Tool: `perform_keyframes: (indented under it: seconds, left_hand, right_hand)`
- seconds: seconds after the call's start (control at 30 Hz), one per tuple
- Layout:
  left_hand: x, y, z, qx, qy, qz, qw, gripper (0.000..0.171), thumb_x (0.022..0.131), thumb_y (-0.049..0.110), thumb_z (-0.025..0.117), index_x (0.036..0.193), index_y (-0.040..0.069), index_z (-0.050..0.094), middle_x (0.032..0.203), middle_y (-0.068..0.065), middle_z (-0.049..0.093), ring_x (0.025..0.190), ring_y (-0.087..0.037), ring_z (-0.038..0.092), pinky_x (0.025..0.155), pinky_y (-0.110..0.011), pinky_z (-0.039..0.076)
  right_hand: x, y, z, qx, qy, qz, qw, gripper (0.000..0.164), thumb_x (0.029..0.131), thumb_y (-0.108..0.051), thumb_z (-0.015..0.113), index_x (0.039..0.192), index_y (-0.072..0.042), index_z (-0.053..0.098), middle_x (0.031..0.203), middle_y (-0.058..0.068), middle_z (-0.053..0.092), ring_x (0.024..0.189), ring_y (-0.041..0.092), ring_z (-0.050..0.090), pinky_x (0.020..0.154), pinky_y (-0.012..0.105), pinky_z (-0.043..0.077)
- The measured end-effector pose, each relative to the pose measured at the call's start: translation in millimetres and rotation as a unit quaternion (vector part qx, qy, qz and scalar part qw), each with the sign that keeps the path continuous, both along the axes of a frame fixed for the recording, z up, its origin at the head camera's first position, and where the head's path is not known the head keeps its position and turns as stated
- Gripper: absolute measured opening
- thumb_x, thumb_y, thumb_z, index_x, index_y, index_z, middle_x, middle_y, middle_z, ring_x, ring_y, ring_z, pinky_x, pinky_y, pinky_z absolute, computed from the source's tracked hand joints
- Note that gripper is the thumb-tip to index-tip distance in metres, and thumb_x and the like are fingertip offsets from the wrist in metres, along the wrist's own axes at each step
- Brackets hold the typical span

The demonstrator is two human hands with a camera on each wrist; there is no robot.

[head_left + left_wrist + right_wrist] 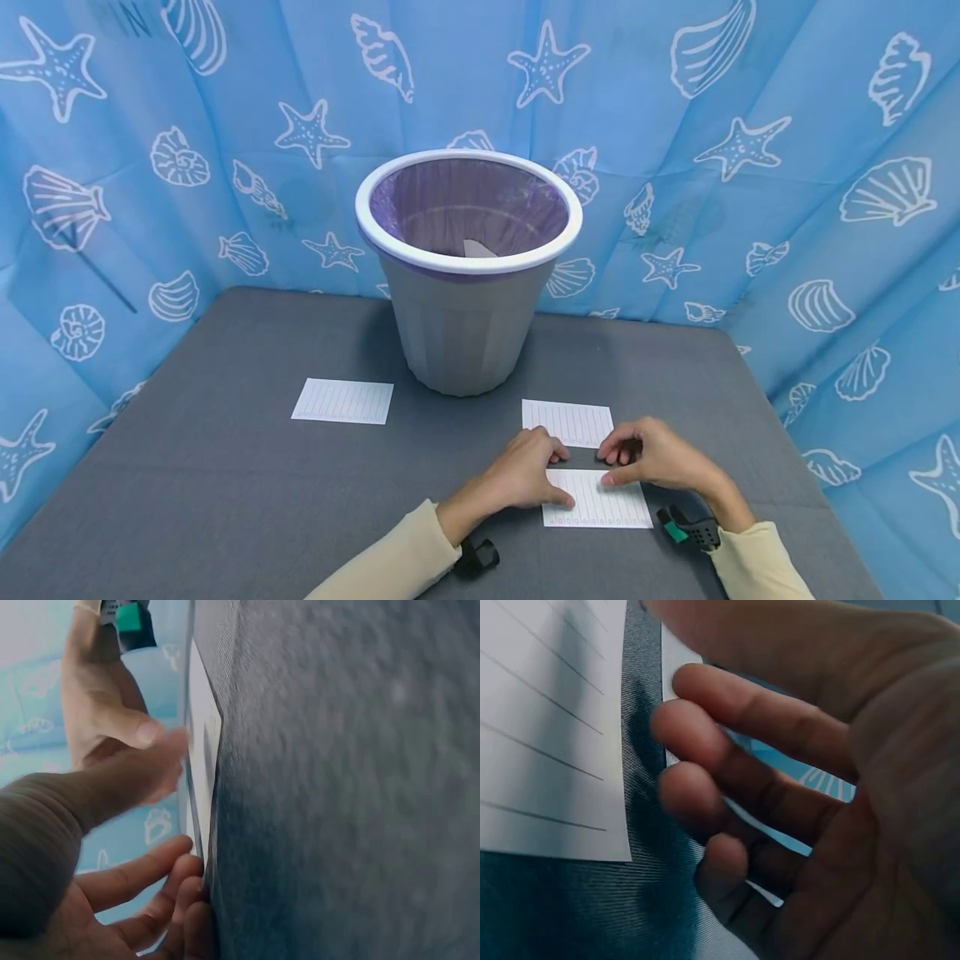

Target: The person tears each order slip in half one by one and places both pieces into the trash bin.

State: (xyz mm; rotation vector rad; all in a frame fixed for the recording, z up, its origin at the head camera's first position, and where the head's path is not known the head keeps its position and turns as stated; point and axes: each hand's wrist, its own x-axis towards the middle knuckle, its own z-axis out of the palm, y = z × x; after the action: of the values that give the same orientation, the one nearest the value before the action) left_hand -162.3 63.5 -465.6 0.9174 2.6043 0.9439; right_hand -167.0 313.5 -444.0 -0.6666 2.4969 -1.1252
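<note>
A lined white paper slip (596, 504) lies flat on the grey table in front of me. My left hand (525, 471) is at its left end, the thumb over the slip and the fingers by its far edge. From the right, my right hand (663, 457) reaches over the same slip with its thumb low above or touching it; contact is unclear. In the right wrist view its loosely bent fingers (697, 735) sit beside the slip (547, 750) with nothing between them. Just beyond both hands lies a second lined slip (566, 421).
A grey bin (465, 333) with a white rim and purple liner (450, 200) stands at the back of the table. Inside it shows a white piece (477, 248), perhaps paper. Another lined slip (343, 402) lies to the left. A blue shell-patterned curtain (465, 75) hangs behind.
</note>
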Motion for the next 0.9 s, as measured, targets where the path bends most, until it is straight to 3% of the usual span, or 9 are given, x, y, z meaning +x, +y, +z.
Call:
perform_keyframes:
  seconds: [0.13, 0.43, 0.67, 0.8, 0.9]
  left_hand:
    - [2.7, 0, 1.0, -0.007, 0.005, -0.003, 1.0, 0.044, 0.068, 0.022, 0.097, 0.103, 0.007, 0.074, 0.084, 0.004, 0.053, 0.077, -0.006, 0.044, 0.07, -0.02, 0.037]
    - [3.7, -6, 5.2, -0.005, -0.033, 0.003, 0.9994, 0.037, 0.062, 0.012, 0.098, 0.088, 0.012, 0.071, 0.079, 0.007, 0.054, 0.071, -0.001, 0.045, 0.065, -0.018, 0.038]
    - [4.6, -9, 5.7, 0.019, -0.078, -0.006, 0.9967, 0.036, 0.066, 0.004, 0.095, 0.084, 0.012, 0.065, 0.071, 0.006, 0.057, 0.062, -0.003, 0.048, 0.058, -0.02, 0.039]
    - [3.3, -10, 4.3, 0.029, -0.092, -0.017, 0.9952, 0.035, 0.068, 0.0, 0.092, 0.085, 0.011, 0.064, 0.07, 0.005, 0.056, 0.06, -0.003, 0.047, 0.056, -0.02, 0.039]
    - [1.2, -11, 2.9, 0.038, -0.096, -0.02, 0.9944, 0.033, 0.071, -0.002, 0.089, 0.089, 0.01, 0.064, 0.072, 0.004, 0.056, 0.061, -0.004, 0.046, 0.055, -0.02, 0.038]
  right_hand:
    - [1.8, -6, -0.5, 0.031, 0.011, 0.014, 0.999, 0.031, 0.074, -0.024, 0.093, 0.093, -0.009, 0.074, 0.082, -0.002, 0.065, 0.071, 0.009, 0.057, 0.064, 0.025, 0.05]
    - [5.9, -23, 2.1, 0.057, 0.014, 0.037, 0.998, 0.027, 0.073, -0.018, 0.092, 0.083, -0.012, 0.068, 0.072, -0.005, 0.056, 0.063, 0.005, 0.049, 0.057, 0.023, 0.043]
    - [7.8, -27, 0.8, 0.052, 0.049, 0.043, 0.996, 0.032, 0.071, -0.014, 0.093, 0.087, -0.013, 0.065, 0.083, -0.004, 0.059, 0.073, 0.009, 0.054, 0.066, 0.027, 0.047]
    - [7.4, -31, 0.6, 0.042, 0.026, 0.04, 0.998, 0.031, 0.074, -0.013, 0.091, 0.094, -0.01, 0.067, 0.083, -0.002, 0.06, 0.072, 0.01, 0.054, 0.064, 0.027, 0.046]
    - [8.3, -33, 0.1, 0.03, 0.02, 0.039, 0.999, 0.02, 0.081, -0.013, 0.086, 0.092, -0.011, 0.07, 0.078, -0.005, 0.06, 0.068, 0.007, 0.052, 0.06, 0.025, 0.044]
